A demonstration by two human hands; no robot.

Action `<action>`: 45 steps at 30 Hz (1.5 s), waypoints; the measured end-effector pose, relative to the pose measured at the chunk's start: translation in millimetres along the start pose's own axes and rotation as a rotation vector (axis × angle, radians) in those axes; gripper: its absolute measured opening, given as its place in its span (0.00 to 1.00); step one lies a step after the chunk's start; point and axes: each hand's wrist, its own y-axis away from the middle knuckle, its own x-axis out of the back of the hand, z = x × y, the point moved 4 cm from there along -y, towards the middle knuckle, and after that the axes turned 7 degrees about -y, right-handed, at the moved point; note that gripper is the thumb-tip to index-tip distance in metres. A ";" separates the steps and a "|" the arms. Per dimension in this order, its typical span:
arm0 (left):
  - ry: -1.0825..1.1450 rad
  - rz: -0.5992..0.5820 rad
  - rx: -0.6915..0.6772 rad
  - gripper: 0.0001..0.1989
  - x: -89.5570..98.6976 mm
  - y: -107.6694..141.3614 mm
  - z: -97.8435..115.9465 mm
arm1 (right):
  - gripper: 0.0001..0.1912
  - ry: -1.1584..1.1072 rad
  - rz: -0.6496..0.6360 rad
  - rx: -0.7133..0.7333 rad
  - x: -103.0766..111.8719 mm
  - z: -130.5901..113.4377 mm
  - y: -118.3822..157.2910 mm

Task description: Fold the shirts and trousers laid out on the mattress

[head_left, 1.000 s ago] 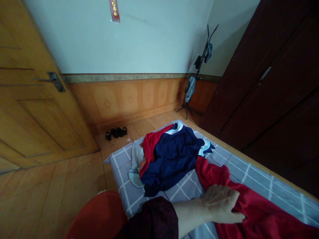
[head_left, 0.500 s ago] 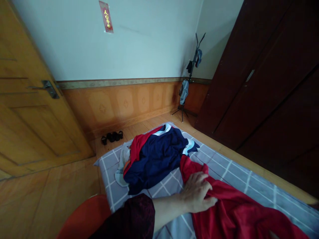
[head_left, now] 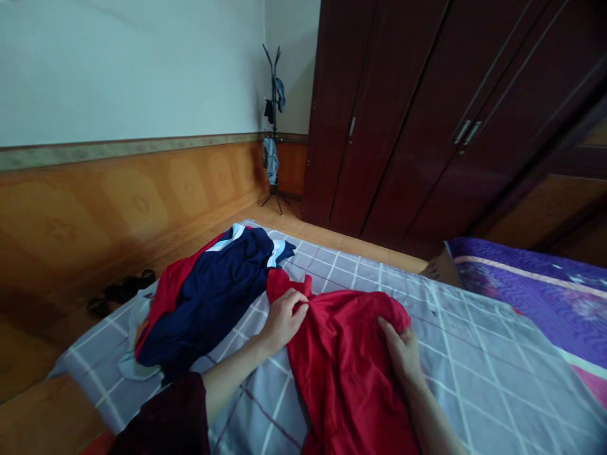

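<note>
A red garment (head_left: 351,360) lies rumpled on the grey checked bed cover (head_left: 441,328), running down to the bottom of the view. My left hand (head_left: 286,318) pinches its upper left edge. At the garment's right edge, my right hand (head_left: 402,351) has its fingers closed on the cloth, the fingertips partly hidden by it. Left of the red garment lies a heap of dark blue cloth (head_left: 218,284) with red and white parts. Some pale grey cloth (head_left: 135,344) shows under the heap's left side.
Beyond the bed stand a coat rack (head_left: 275,126) with items hung on it and a dark red wardrobe (head_left: 403,114). A purple patterned bedding (head_left: 535,284) is at the right. Dark shoes (head_left: 123,289) sit on the floor at the left.
The view has turned right. My left hand, spread over the red cloth before, now pinches it. My right hand has come into clear view, gripping the garment's right edge.
</note>
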 end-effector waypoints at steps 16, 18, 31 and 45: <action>-0.071 -0.538 0.017 0.08 -31.6 36.7 27.4 | 0.08 -0.303 0.038 -0.131 8.3 1.4 1.3; 0.010 -0.427 0.065 0.14 -13.1 28.4 29.9 | 0.07 -0.349 0.011 -0.140 9.6 -2.8 0.9; 0.224 -0.251 0.237 0.15 68.0 45.3 -18.1 | 0.06 -0.436 -0.247 -0.236 1.9 4.3 6.1; -0.002 -0.775 -0.093 0.13 17.4 91.6 66.6 | 0.18 0.021 0.075 0.391 31.0 -27.1 -11.5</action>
